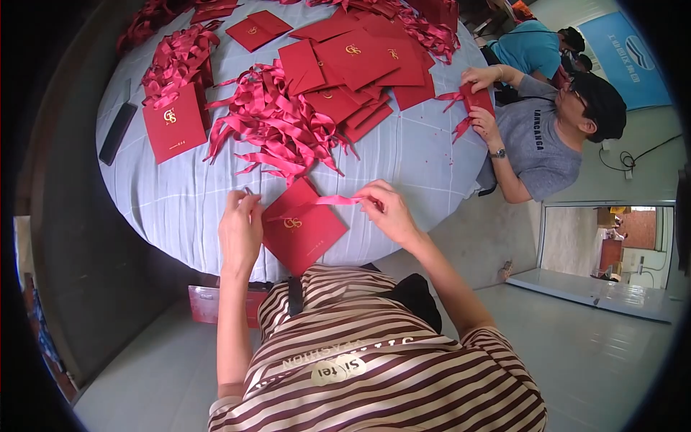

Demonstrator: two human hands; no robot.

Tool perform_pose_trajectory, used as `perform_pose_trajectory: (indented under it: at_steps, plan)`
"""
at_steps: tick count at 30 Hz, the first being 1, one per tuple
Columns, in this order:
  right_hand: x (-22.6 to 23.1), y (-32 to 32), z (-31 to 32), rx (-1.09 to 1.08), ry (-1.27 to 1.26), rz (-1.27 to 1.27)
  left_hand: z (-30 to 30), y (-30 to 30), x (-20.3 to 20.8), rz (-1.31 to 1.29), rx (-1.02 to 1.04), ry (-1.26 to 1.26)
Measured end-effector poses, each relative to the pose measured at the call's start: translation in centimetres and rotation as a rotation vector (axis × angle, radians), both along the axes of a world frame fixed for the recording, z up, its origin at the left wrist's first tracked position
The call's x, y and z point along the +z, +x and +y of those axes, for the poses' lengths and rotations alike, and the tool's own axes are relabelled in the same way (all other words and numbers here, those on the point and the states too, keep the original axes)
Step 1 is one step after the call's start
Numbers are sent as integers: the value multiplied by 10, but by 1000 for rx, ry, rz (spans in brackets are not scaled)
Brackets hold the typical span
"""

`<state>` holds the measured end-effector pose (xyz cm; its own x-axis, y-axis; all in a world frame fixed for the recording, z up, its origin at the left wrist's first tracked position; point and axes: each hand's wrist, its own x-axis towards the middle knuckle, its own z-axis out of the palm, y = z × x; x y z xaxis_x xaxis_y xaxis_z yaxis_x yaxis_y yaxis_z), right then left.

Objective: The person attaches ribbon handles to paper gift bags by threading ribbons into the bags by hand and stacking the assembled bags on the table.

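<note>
A flat red paper bag (pixel 309 241) with a gold emblem lies tilted at the near edge of the table, in front of my body. My right hand (pixel 391 214) pinches the end of a pink ribbon (pixel 332 200), which stretches leftward across the bag's upper part. At the bag's left side, my left hand (pixel 241 229) has its fingers closed; a thin dark tip shows above them, too small to name. Just beyond the bag lies a tangled heap of pink ribbons (pixel 277 122).
More flat red bags (pixel 360 61) are piled at the far side of the cloth-covered table (pixel 180 209). Another ribbon heap (pixel 180 61) and a black phone-like slab (pixel 117 135) lie left. A co-worker (pixel 540 137) handles a red piece at the right edge.
</note>
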<state>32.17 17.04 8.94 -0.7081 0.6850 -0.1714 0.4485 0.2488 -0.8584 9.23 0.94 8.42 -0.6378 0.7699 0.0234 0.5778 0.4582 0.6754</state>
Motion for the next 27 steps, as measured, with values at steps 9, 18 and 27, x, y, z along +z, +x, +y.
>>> perform_pose_trajectory:
  at_steps: [9, 18, 27]
  plan:
    - [26, -6, -18, -217, -266, 322, 35, 4, -50, -100, -177, 96]
    - [60, -15, -26, -261, -638, 638, 22, 5, -16, -447, -117, 74]
    - [58, -41, -53, -225, -488, 396, 3, 9, 11, -747, -167, 93]
